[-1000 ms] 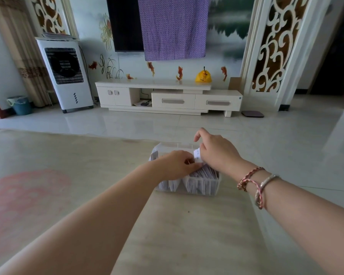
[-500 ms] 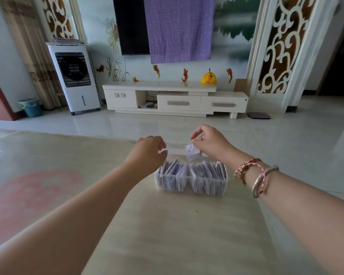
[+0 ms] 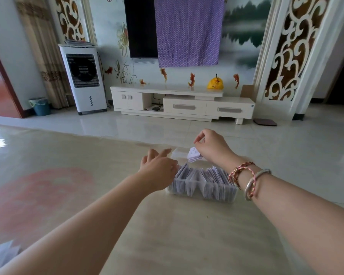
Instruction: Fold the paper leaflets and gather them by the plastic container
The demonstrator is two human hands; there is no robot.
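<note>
A clear plastic container (image 3: 202, 192) stands on the beige table (image 3: 177, 235), packed with several upright folded white leaflets (image 3: 209, 175). My right hand (image 3: 211, 147) hovers just behind and above the container and pinches a small bunch of folded leaflets (image 3: 194, 154). My left hand (image 3: 159, 167) hangs over the container's left end with fingers loosely spread, holding nothing. A transparent lid-like piece (image 3: 178, 152) lies just behind the container.
More white paper (image 3: 2, 255) shows at the bottom left corner of the table. The table's far edge runs just behind the container. Beyond lie a tiled floor, a white TV cabinet (image 3: 183, 104) and a white air cooler (image 3: 81, 78).
Both hands have lifted out of the container. My right hand has drawn a small bunch of leaflets up and back. My left hand has let go and opened.
</note>
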